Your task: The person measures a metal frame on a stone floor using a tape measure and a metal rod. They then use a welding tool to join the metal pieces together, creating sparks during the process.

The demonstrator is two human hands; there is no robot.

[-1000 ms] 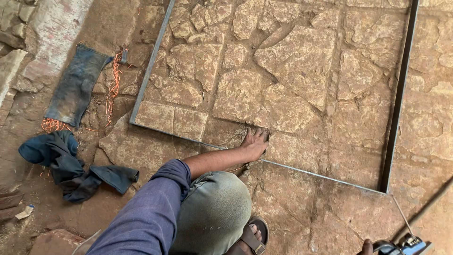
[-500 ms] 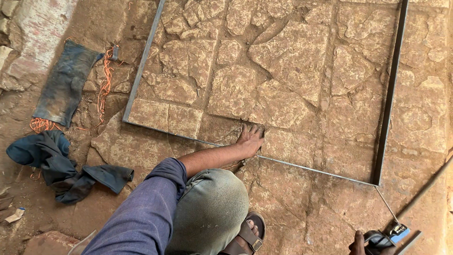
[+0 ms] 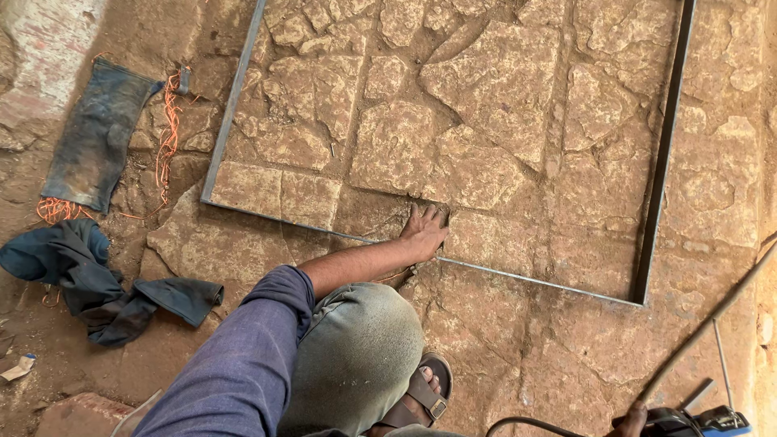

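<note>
Pressure through left hand (image 3: 425, 231), fingers spread flat, best set squarely on metal frame (image 3: 526, 277) against stone floor (image 3: 502, 73); right hand (image 3: 633, 419) by blue tool (image 3: 704, 422), grip impossible to tell

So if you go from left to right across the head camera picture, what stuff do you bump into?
Dark blue rag → orange cord → left hand on the ground → right bar of the metal frame → tool by the right hand.

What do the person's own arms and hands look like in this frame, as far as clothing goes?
The left arm wears a blue-purple long sleeve pushed up to about the elbow, leaving the forearm bare. The left hand is bare: no glove, ring or watch shows. Of the right hand only a small part shows at the bottom edge; no sleeve or glove can be made out there.
</note>
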